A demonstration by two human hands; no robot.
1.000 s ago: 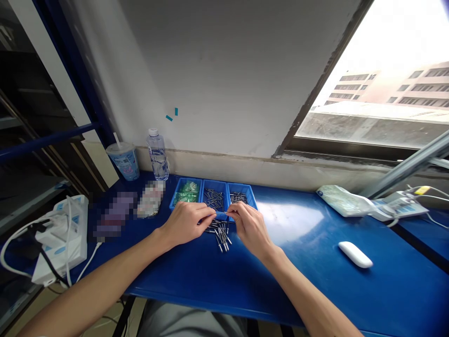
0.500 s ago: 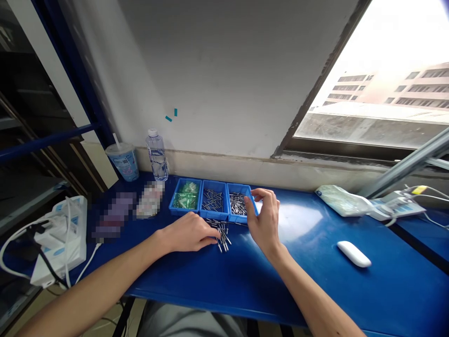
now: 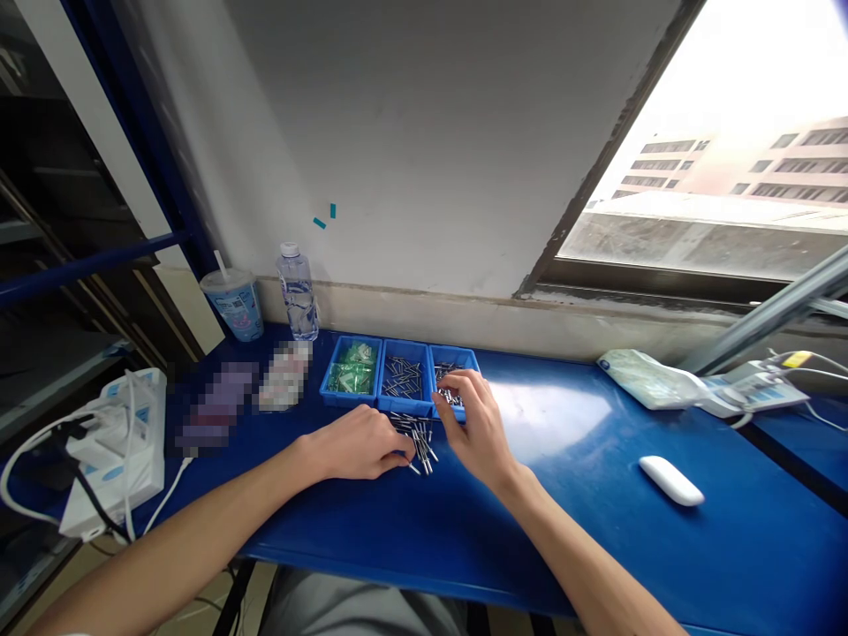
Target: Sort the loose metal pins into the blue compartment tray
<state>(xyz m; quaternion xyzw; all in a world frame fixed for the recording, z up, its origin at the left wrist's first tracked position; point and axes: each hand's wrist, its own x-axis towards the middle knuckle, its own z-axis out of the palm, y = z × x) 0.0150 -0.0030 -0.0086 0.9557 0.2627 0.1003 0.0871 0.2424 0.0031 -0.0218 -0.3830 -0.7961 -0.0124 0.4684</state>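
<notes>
My left hand (image 3: 364, 443) rests on the blue table, thumb and forefinger pinched together at the left edge of a loose pile of blind rivets (image 3: 422, 437). A rivet tip (image 3: 414, 468) sticks out by these fingertips. My right hand (image 3: 478, 426) is over the front of the right blue bin (image 3: 464, 357), which holds many metal rivets; its thumb and curved fingers are apart, with nothing visible between them. The middle blue bin (image 3: 405, 408) holds a thinner layer of rivets. In the left blue bin (image 3: 351, 399) lie green plastic packets (image 3: 354, 371).
A water bottle (image 3: 298, 291) and a lidded cup (image 3: 233, 305) stand at the back left. Power strips with cables (image 3: 119, 450) lie at the far left. To the right are a white rounded case (image 3: 671, 480) and a plastic packet (image 3: 646, 378). A window (image 3: 715, 194) is behind.
My right hand has moved left, from the right bin's outer side to over its front. My left hand's fingertips have shifted slightly at the rivet pile.
</notes>
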